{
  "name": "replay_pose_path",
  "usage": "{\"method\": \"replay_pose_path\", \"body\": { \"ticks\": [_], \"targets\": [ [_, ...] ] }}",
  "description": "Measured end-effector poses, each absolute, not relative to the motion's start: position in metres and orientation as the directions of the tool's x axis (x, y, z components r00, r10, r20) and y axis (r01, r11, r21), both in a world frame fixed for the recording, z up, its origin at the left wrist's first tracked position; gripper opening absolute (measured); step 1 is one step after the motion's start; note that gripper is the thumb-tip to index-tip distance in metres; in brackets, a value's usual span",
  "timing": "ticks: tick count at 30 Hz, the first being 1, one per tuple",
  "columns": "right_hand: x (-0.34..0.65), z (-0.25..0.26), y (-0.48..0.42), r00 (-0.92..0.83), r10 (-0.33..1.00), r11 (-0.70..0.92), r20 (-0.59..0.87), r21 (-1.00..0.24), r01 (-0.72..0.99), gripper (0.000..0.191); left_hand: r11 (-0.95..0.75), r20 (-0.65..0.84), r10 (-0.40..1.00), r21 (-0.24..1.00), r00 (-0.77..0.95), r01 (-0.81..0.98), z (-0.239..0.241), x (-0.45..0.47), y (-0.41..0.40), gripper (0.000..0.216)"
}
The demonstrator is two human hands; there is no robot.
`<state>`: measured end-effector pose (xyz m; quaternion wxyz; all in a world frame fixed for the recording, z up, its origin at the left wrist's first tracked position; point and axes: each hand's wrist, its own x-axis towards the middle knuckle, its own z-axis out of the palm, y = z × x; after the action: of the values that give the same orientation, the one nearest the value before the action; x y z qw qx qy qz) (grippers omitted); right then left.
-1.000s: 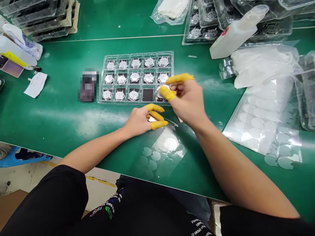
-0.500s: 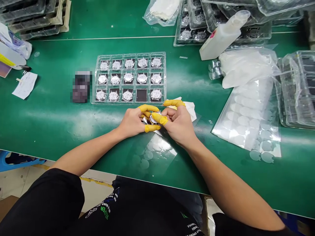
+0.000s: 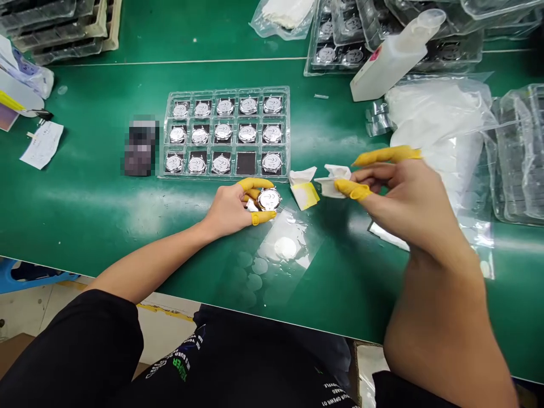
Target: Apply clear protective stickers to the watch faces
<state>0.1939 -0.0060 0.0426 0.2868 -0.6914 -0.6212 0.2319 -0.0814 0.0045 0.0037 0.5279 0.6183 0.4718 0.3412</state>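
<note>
My left hand [image 3: 232,208], with yellow finger cots, is closed on a round silver watch case [image 3: 269,199] just above the green mat. A clear tray [image 3: 289,133] behind it holds three rows of the same cases, with one pocket [image 3: 245,163] bare. My right hand [image 3: 403,195] hovers to the right, index finger stretched out and thumb apart. Its thumb tip is beside a crumpled white wipe [image 3: 334,180], and nothing shows between the fingers. A clear film sheet with round stickers [image 3: 280,249] lies under and in front of the left hand.
A white squeeze bottle [image 3: 391,59] lies at the back right beside stacked clear trays [image 3: 340,34]. Plastic bags [image 3: 437,110] and more trays [image 3: 518,153] crowd the right. A small yellow-and-white scrap [image 3: 306,195], a blurred dark object [image 3: 140,146], a paper note [image 3: 42,144] and more tray stacks [image 3: 63,22] sit left.
My right hand brought a case from the tray down to my left hand, then let go and drew away to the right. My left hand now holds the case alone.
</note>
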Motion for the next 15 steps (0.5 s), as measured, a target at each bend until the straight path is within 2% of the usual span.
{"method": "replay_pose_path", "body": {
  "ticks": [2,3,6,10,15],
  "targets": [
    [0.175,0.041,-0.012,-0.012,0.979,0.168,0.204,-0.769,0.617,0.017,0.0,-0.075,0.94,0.975,0.332,0.222,0.003,-0.082,0.005,0.059],
    [0.165,0.038,-0.015,-0.082,0.957,0.273,0.278,-0.772,0.573,0.018,-0.001,-0.076,0.937,0.976,0.341,0.22,0.002,-0.082,0.005,0.059],
    [0.14,0.028,-0.019,-0.269,0.881,0.472,0.389,-0.686,0.553,0.014,-0.001,-0.072,0.926,0.981,0.37,0.192,0.001,-0.082,0.006,0.059],
    [0.133,0.02,-0.016,-0.273,0.848,0.511,0.454,-0.565,0.648,0.012,0.023,-0.087,0.925,0.984,0.369,0.174,0.001,-0.083,0.006,0.059],
    [0.132,0.019,-0.011,-0.282,0.831,0.543,0.48,-0.586,0.602,0.008,0.049,-0.104,0.918,0.987,0.383,0.15,0.0,-0.083,0.004,0.058]
  ]
}}
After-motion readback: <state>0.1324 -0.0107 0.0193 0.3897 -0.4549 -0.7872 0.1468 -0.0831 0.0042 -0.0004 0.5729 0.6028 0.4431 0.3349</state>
